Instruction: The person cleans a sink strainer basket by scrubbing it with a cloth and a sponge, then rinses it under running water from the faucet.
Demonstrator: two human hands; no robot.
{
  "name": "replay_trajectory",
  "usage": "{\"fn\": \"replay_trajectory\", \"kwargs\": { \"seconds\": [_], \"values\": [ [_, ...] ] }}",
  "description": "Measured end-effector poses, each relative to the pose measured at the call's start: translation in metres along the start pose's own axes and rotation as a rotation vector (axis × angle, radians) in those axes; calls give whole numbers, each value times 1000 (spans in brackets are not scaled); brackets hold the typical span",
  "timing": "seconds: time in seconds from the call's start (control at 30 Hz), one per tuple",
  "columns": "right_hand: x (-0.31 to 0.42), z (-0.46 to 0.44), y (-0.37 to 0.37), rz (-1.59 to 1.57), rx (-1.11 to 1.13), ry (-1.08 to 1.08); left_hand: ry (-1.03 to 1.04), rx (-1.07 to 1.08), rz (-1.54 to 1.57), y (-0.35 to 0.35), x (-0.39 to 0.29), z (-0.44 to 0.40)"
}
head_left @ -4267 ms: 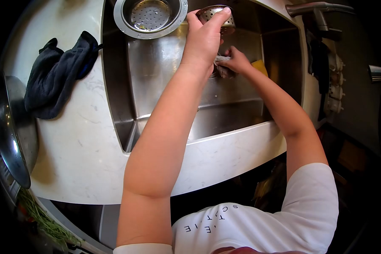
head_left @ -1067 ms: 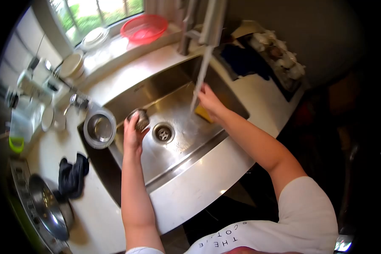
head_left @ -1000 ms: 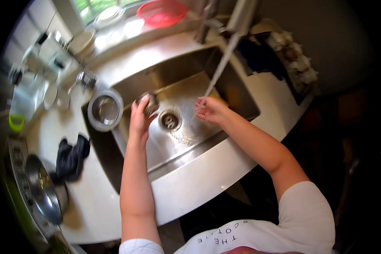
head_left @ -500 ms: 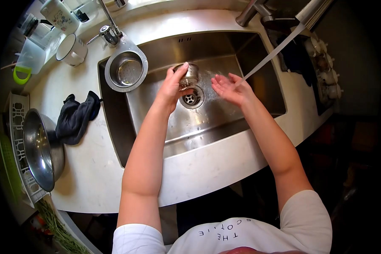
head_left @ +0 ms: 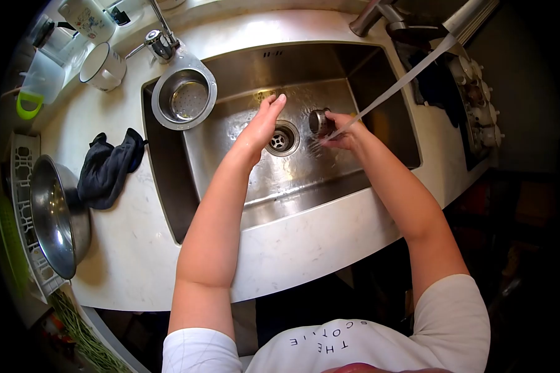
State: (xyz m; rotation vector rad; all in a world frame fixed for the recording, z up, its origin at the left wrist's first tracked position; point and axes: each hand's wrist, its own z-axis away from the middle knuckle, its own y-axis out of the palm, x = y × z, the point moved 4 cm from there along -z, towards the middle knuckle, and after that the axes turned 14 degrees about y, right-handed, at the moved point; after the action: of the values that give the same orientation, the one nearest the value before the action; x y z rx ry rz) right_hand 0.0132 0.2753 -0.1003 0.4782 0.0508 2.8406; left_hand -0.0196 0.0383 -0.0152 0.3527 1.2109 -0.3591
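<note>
My right hand (head_left: pixel 343 132) grips a small metal cup-shaped sink strainer (head_left: pixel 320 122), tilted on its side above the sink floor. A stream of water (head_left: pixel 397 86) runs down onto this hand and splashes beneath it. To the left, my left hand (head_left: pixel 262 129) holds nothing, its wet fingers stretched out beside the drain (head_left: pixel 281 138). Both hands are inside the stainless steel sink (head_left: pixel 292 186). The pull-out spray head (head_left: pixel 470 20) pours from the upper right.
A round perforated side basin (head_left: pixel 185 96) sits at the sink's left. On the counter are a dark cloth (head_left: pixel 111 168), a metal bowl (head_left: pixel 59 217) and a white enamel mug (head_left: pixel 102 67). White cups (head_left: pixel 482 112) stand at the far right.
The strainer has passed from my left hand to my right hand and moved rightward, away from above the drain. My left hand has opened; my right hand has closed around the strainer.
</note>
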Motion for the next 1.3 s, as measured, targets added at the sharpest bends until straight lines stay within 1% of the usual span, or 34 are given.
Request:
{"fn": "replay_trajectory", "kwargs": {
  "seconds": [0.07,0.1,0.17,0.2,0.23,0.3,0.33,0.37,0.43,0.47,0.5,0.53,0.57,0.6,0.67,0.73,0.77,0.83,0.87,0.9,0.93,1.0,1.07,1.1,1.17,1.2,1.27,1.3],
  "values": [
    [-5,4,-11,101,-268,85,28,-3,6,-1,0,-2],
    [-8,6,-13,106,-265,90,36,-4,9,-1,0,-1],
    [-7,9,-11,481,-287,-60,34,-23,3,-2,-1,-2],
    [-6,-9,-13,631,-225,-267,54,7,-13,-2,-2,-2],
    [-6,-4,-4,636,-202,-267,74,36,-31,-2,-2,-2],
    [-6,5,1,835,-325,-102,90,43,-39,-2,-4,-2],
    [-8,3,1,822,-366,-175,84,46,-34,-2,-3,-3],
    [-8,3,2,827,-359,-176,78,52,-27,-2,-3,-3],
    [-10,1,3,1005,-310,-174,80,53,-22,-3,-4,-3],
    [-11,0,1,1008,-308,-173,84,60,-18,-3,-4,-2],
    [-12,-3,2,1076,-286,-180,81,57,-17,-3,-6,-1],
    [-13,-8,0,1145,-264,-189,83,53,-19,-3,-7,0],
    [-14,-25,-8,1147,-261,-188,86,50,-22,-3,-9,1],
    [-16,-52,-18,1312,-190,-312,85,47,-21,-4,-8,1],
    [-17,-50,-10,1475,-118,-435,83,23,-50,-4,-5,-2],
    [-12,-1,13,1553,-344,-237,91,33,-34,-4,-4,-5],
    [-13,0,12,1554,-351,-228,102,39,-28,-4,-3,-5],
    [-23,3,17,1471,-36,-185,82,25,-19,-4,-5,-4],
    [-25,6,15,1389,-40,-194,82,21,-26,-4,-5,-4],
    [-25,-8,5,1387,-41,-189,82,17,-34,-5,-5,-3],
    [-20,-32,-5,1475,-3,-422,75,9,-31,-5,-7,-2],
    [-12,-35,-5,1551,31,-656,73,15,-33,-5,-6,-3],
    [3,-39,-23,1070,-399,-453,82,19,-43,-5,-5,-3],
    [5,-33,-20,1068,-403,-450,81,24,-41,-5,-5,-3],
    [5,-19,-14,817,-347,-203,80,18,-52,-5,-5,-3],
    [6,-9,-5,814,-347,-200,82,19,-57,-6,-5,-4],
    [3,10,10,839,-318,-59,84,20,-59,-6,-5,-3],
    [3,16,14,838,-319,-58,86,19,-61,-6,-5,-4]
  ]
}}
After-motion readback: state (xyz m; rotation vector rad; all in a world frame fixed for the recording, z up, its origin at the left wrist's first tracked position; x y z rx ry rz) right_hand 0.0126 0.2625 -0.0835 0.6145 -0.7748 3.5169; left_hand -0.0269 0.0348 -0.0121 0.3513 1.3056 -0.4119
